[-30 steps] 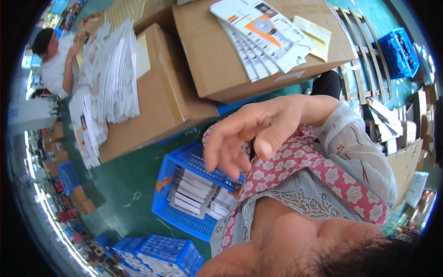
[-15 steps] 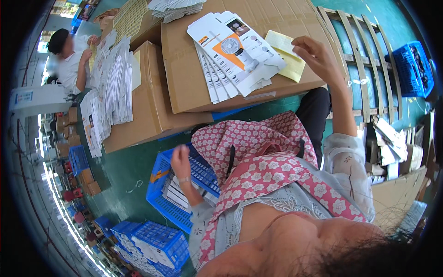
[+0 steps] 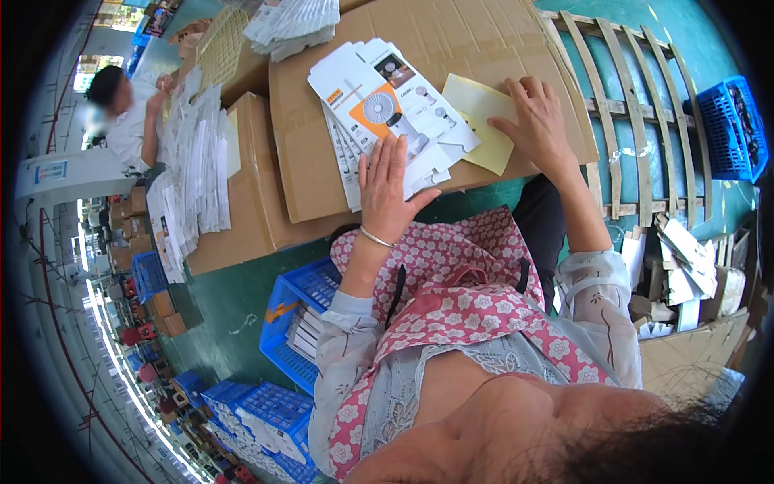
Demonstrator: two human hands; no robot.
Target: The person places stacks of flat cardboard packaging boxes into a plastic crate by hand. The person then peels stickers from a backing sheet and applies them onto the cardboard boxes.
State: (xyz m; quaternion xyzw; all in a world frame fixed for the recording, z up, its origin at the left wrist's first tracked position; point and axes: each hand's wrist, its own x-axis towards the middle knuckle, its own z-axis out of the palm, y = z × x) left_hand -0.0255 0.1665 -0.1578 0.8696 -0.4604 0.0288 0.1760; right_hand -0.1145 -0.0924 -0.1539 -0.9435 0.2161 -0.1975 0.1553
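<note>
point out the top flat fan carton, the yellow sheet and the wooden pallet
Top flat fan carton [image 3: 379, 107]: head view, on its printed fan.
Yellow sheet [image 3: 477, 105]: head view, upper part.
Wooden pallet [image 3: 634, 113]: head view, on a slat.

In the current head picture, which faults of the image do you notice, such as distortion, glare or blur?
Head view: the fisheye lens bends the wooden pallet and leaves black corners; head view: the strip of lights glares white at left; head view: the co-worker is blurred around the head, while the left hand and right hand look fairly sharp.
</note>
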